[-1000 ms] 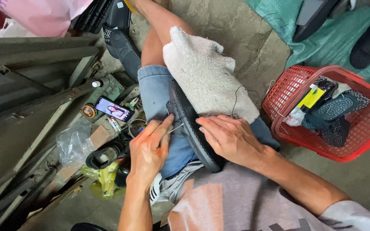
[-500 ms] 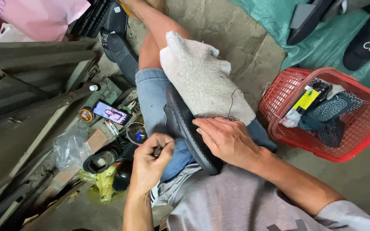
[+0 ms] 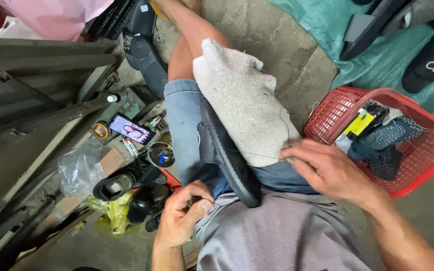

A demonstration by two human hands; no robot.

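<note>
A black shoe (image 3: 225, 153) lies sole-up across my lap, partly under a thick grey-white cloth (image 3: 242, 100) draped over my knee. My right hand (image 3: 327, 170) is to the right of the shoe, its fingers pinched on a thin thread (image 3: 262, 155) that runs taut back to the sole's edge. My left hand (image 3: 183, 217) is curled into a fist close to my stomach, below the shoe's heel end. It grips a small awl, of which only a dark bit shows between the fingers.
A red plastic basket (image 3: 327, 108) with dark shoes and a yellow item stands at my right. On the left lie a lit phone (image 3: 130, 128), black sandals (image 3: 126, 183), a clear plastic bag (image 3: 79, 168) and grey metal frames (image 3: 31, 100). A green tarp (image 3: 377, 55) covers the far right.
My left hand has drawn back from the sole toward my body. My right hand has left the shoe and moved right, pulling the thread out taut.
</note>
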